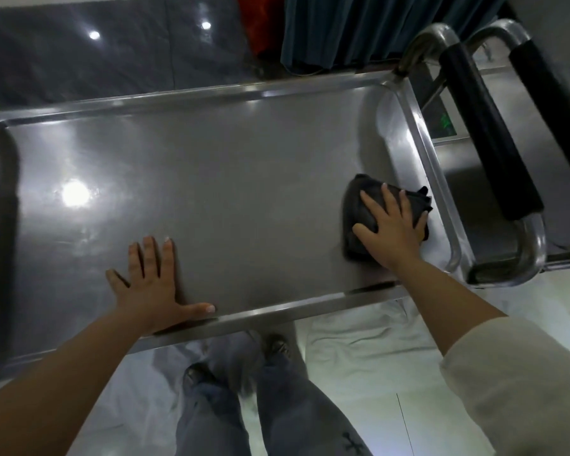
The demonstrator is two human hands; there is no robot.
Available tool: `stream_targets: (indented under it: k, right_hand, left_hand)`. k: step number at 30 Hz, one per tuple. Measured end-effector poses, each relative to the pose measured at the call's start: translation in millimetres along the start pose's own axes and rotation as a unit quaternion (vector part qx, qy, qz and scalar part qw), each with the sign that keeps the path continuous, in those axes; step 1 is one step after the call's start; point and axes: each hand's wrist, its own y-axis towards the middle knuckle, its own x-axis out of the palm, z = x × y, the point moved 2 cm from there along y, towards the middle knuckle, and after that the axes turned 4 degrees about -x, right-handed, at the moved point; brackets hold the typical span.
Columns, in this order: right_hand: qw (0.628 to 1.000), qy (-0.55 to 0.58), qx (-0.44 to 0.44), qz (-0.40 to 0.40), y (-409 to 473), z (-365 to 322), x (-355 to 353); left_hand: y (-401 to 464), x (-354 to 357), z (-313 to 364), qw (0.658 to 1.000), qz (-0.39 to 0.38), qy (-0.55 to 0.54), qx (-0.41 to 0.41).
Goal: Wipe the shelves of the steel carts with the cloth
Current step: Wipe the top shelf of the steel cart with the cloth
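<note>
While the right hand (pixel 392 230) presses cloth (pixel 359 209), steel shelf (pixel 227 179) gleams.

No text, label, brand or number can be read. A green glowing display (pixel 446 124) sits on a device beyond the steel cart's right rim (pixel 425 149), its characters too blurred to make out.

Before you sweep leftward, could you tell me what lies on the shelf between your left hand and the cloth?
Nothing: in the head view, only bare steel shelf separates the left hand from the cloth.
</note>
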Motion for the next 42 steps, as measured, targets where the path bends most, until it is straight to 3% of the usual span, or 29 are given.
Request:
stream_targets:
  k: [4, 6, 9, 14, 20, 28, 32, 34, 38, 40, 42]
  right_hand:
    - [0.996, 0.021, 0.088, 0.009, 20.6, -29.8, 1.1]
    - [0.996, 0.019, 0.088, 0.001, 36.4, -53.1, 0.6]
    - [1.000, -0.005, 0.014, -0.023, 60.4, -100.4, 4.0]
    - [0.980, -0.043, -0.181, -0.064, 57.7, -175.9, 28.5]
    - [0.942, -0.067, -0.325, -0.056, 2.4, -162.7, 42.8]
    - [0.951, -0.098, -0.277, -0.101, -90.8, -105.8, 41.1]
    - [0.963, -0.103, -0.235, -0.084, -139.7, -106.8, 50.1]
    - [0.970, -0.091, -0.213, -0.073, -158.8, -112.9, 53.2]
    - [0.979, 0.052, -0.193, -0.027, -188.8, -128.8, 42.5]
    - [0.968, 0.163, -0.189, -0.006, -208.3, -136.8, 38.3]
    - [0.962, 0.194, -0.194, 0.009, -234.1, -145.1, 36.7]
  left_hand:
    - [1.2, -0.6, -0.2, 1.000, -0.005, 0.001, 0.001]
    - [2.7, -0.3, -1.0, 1.000, -0.003, -0.005, 0.003]
    - [4.5, 2.7, -3.0, 1.000, 0.006, -0.008, 0.009]
    - [7.0, 3.9, -5.5, 0.999, 0.029, -0.017, 0.016]
    - [8.0, 6.2, -6.5, 0.998, 0.048, -0.025, 0.025]
    - [2.7, 6.8, -6.5, 0.995, 0.087, -0.018, 0.047]
    - [-22.0, 26.8, -11.3, 0.980, 0.157, -0.023, 0.123]
    - [-43.9, 47.0, -17.2, 0.975, 0.153, -0.019, 0.158]
    - [-90.7, 83.0, -35.5, 0.965, 0.141, -0.024, 0.220]
    - [-110.8, 91.9, -44.5, 0.959, 0.133, -0.059, 0.243]
    - [-130.1, 96.0, -50.3, 0.957, 0.122, -0.062, 0.257]
